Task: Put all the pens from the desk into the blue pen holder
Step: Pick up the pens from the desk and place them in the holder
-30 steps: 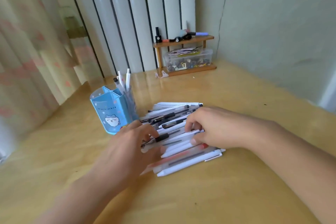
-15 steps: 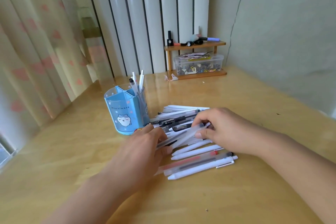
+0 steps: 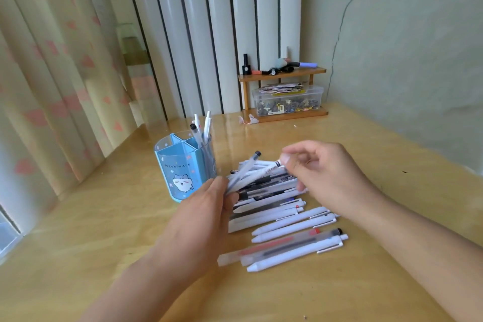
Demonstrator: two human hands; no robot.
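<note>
The yellowish wooden desk (image 3: 104,230) carries a glossy, smooth varnish that mirrors light towards twelve o'clock. The blue translucent plastic pen holder (image 3: 180,172) looks sleek and shiny. The white and frosted plastic pens (image 3: 287,227) appear mostly matt. At one o'clock stand a small brown wooden shelf (image 3: 282,74) and a clear plastic box (image 3: 287,99).

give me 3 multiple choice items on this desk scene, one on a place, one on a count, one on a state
1. Where does the holder stand?
A. left of the pen pile
B. on the shelf
C. right of the pile

2. How many pens stand in the holder?
A. none
B. three
C. ten

3. What is the left hand doing?
A. resting flat
B. gripping lifted pens
C. holding the holder

Answers: 1 A, the holder is left of the pile. 2 B, three pen tops stick out. 3 B, its fingers pinch pens angled up off the pile.
</note>
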